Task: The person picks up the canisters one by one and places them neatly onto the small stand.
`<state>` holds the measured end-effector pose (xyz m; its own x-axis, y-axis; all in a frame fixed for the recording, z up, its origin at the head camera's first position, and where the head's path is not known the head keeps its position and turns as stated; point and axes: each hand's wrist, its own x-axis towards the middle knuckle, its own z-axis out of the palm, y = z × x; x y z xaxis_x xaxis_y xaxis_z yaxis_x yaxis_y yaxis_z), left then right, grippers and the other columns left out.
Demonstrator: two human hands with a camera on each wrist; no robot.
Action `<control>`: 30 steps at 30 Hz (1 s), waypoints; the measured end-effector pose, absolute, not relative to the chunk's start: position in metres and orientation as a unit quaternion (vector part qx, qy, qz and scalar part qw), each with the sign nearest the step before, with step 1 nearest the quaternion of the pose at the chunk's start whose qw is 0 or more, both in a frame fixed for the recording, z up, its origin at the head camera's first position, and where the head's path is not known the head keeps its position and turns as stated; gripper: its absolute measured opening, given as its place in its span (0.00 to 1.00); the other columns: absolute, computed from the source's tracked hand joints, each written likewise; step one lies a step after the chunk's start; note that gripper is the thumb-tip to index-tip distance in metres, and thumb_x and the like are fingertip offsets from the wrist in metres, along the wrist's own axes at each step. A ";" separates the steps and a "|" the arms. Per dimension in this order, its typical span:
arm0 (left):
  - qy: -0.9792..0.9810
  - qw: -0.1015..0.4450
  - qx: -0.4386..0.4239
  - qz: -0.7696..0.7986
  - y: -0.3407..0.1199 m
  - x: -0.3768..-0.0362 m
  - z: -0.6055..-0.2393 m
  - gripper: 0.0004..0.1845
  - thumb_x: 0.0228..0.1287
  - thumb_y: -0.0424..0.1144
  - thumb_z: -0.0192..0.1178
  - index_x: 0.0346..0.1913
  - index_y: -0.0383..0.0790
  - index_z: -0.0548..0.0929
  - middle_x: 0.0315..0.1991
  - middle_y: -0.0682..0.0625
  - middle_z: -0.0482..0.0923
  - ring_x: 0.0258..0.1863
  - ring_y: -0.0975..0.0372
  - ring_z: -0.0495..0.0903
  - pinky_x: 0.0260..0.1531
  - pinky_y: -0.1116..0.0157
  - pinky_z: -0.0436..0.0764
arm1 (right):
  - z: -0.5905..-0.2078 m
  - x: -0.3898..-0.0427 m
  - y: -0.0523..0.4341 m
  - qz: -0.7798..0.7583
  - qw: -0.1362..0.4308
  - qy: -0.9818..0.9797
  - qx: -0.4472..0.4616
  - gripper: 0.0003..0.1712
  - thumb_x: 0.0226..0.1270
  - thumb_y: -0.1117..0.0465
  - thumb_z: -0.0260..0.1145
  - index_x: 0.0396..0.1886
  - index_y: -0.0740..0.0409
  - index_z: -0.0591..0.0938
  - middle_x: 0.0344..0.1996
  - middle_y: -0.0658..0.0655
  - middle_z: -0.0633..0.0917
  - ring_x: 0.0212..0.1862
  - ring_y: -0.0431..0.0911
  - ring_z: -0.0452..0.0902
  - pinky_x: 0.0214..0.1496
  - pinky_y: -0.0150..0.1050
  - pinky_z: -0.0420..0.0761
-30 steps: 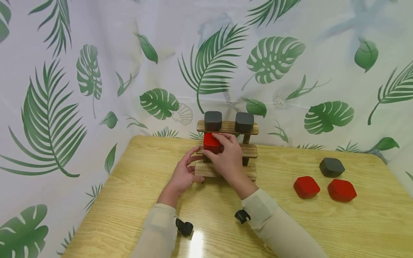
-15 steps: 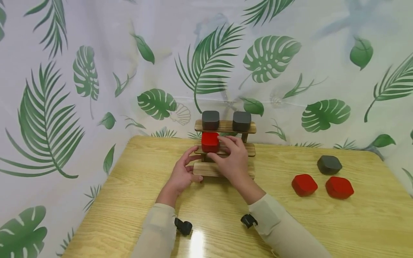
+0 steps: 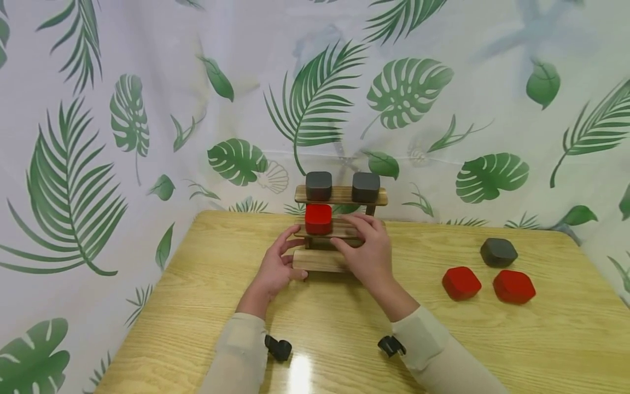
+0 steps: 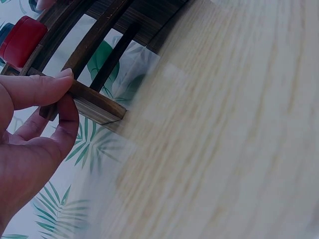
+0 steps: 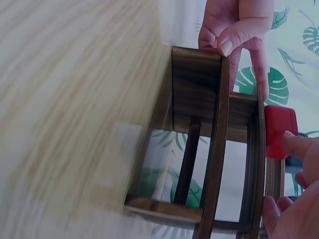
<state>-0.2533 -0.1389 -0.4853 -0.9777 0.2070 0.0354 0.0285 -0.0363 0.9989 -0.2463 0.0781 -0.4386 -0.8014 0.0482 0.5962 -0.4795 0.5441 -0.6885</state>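
Observation:
A small three-tier wooden shelf stand [image 3: 320, 261] rests on the table. A red rounded block [image 3: 318, 219] sits at the left of its middle tier; two dark grey blocks, one left [image 3: 319, 186] and one right [image 3: 366, 187], occupy the top tier. My left hand [image 3: 278, 268] holds the stand's left end; in the left wrist view, thumb and fingers pinch its wooden edge [image 4: 102, 103]. Beside the red block, my right hand [image 3: 371, 251] is at the middle tier's right half, fingers loosely bent and apart from the block, gripping nothing.
On the table's right side lie a dark grey block [image 3: 499, 252] and two red blocks, a nearer-left one [image 3: 461, 283] and one further right [image 3: 514, 287]. A leaf-patterned cloth [image 3: 315, 98] hangs right behind the stand.
My right hand has let go of the red block and drawn away to the right. The block stays on the middle tier, and the left hand keeps its hold on the stand.

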 end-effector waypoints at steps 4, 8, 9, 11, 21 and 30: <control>0.690 0.062 0.084 0.716 -0.139 -0.254 -0.486 0.58 0.43 0.06 0.64 0.74 0.60 0.67 0.65 0.42 0.72 0.47 0.43 0.74 0.35 0.58 0.81 | -0.440 -0.245 0.089 0.456 0.298 -0.829 0.127 0.28 0.48 0.61 0.84 0.52 0.58 0.87 0.49 0.60 0.79 0.51 0.51 0.76 0.48 0.47 0.82; 0.689 0.063 0.086 0.717 -0.139 -0.254 -0.486 0.57 0.43 0.06 0.64 0.74 0.59 0.67 0.65 0.42 0.71 0.47 0.44 0.74 0.34 0.59 0.81 | -0.439 -0.243 0.101 0.453 0.308 -0.827 0.126 0.28 0.48 0.61 0.84 0.52 0.59 0.87 0.48 0.60 0.79 0.49 0.53 0.77 0.47 0.48 0.82; 0.689 0.063 0.087 0.717 -0.139 -0.254 -0.486 0.57 0.44 0.06 0.64 0.74 0.58 0.67 0.65 0.41 0.71 0.47 0.44 0.74 0.34 0.59 0.81 | -0.439 -0.243 0.104 0.451 0.310 -0.828 0.125 0.28 0.49 0.61 0.84 0.52 0.59 0.87 0.48 0.61 0.79 0.49 0.53 0.77 0.47 0.48 0.82; 0.690 0.063 0.086 0.716 -0.139 -0.253 -0.485 0.57 0.44 0.06 0.64 0.74 0.58 0.67 0.65 0.42 0.71 0.47 0.44 0.73 0.34 0.59 0.80 | -0.438 -0.242 0.109 0.448 0.312 -0.829 0.121 0.28 0.49 0.61 0.83 0.52 0.59 0.87 0.48 0.60 0.79 0.48 0.53 0.77 0.47 0.48 0.81; 0.694 0.062 0.084 0.712 -0.139 -0.254 -0.484 0.56 0.44 0.07 0.64 0.74 0.57 0.67 0.65 0.42 0.71 0.49 0.43 0.73 0.40 0.57 0.80 | -0.443 -0.242 0.127 0.429 0.339 -0.830 0.112 0.28 0.47 0.62 0.84 0.50 0.62 0.87 0.48 0.62 0.80 0.47 0.55 0.77 0.44 0.51 0.80; 0.694 0.059 0.086 0.712 -0.138 -0.255 -0.488 0.57 0.44 0.07 0.64 0.73 0.62 0.68 0.65 0.44 0.72 0.48 0.44 0.74 0.34 0.58 0.81 | -0.447 -0.237 0.150 0.392 0.354 -0.843 0.101 0.27 0.47 0.62 0.84 0.50 0.62 0.87 0.48 0.62 0.81 0.46 0.57 0.76 0.44 0.52 0.76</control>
